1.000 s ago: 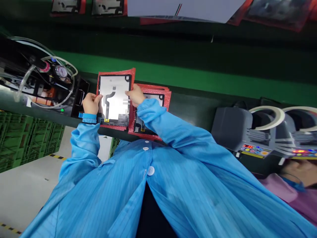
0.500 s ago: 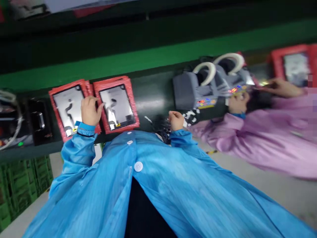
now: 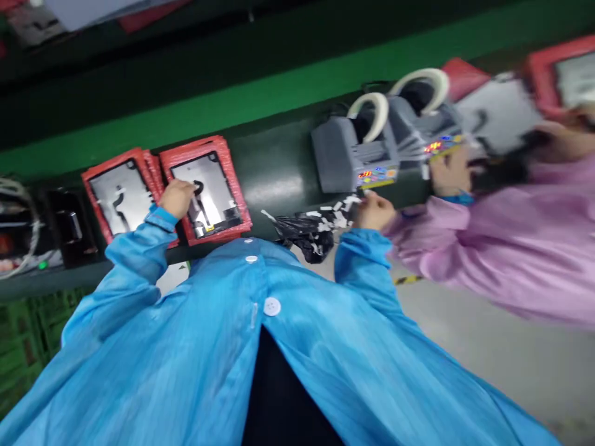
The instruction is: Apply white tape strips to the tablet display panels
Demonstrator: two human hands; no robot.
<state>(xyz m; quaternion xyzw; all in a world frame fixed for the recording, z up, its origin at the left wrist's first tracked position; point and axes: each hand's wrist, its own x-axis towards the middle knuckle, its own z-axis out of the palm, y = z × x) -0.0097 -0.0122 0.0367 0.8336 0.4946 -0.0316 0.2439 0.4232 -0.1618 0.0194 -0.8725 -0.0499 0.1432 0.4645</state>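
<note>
My left hand (image 3: 178, 198) reaches over the right-hand panel (image 3: 220, 214), a silvery sheet with a black border lying on red bubble wrap. Its fingertips are pinched at the upper end of a curved black strip (image 3: 199, 188) on that panel. My right hand (image 3: 375, 212) is closed just below the front of the nearer grey tape dispenser (image 3: 344, 155), thumb and finger together. A small whitish bit, seemingly tape, shows at the fingertips, though blur hides its shape. Left of this hand lies a black plastic bag (image 3: 302, 229) scattered with white tape scraps (image 3: 341, 214).
A second wrapped panel (image 3: 123, 198) lies left of my left hand. Another tape dispenser (image 3: 425, 130) stands beside the first. A co-worker's hand (image 3: 450, 170) in a pink sleeve (image 3: 511, 235) is close to my right hand. Green crates (image 3: 23, 341) stand lower left.
My right hand has moved right and up to the dispenser's front. My left hand has gone from spread fingers to a pinch at the black strip. The co-worker's farther hand has shifted right.
</note>
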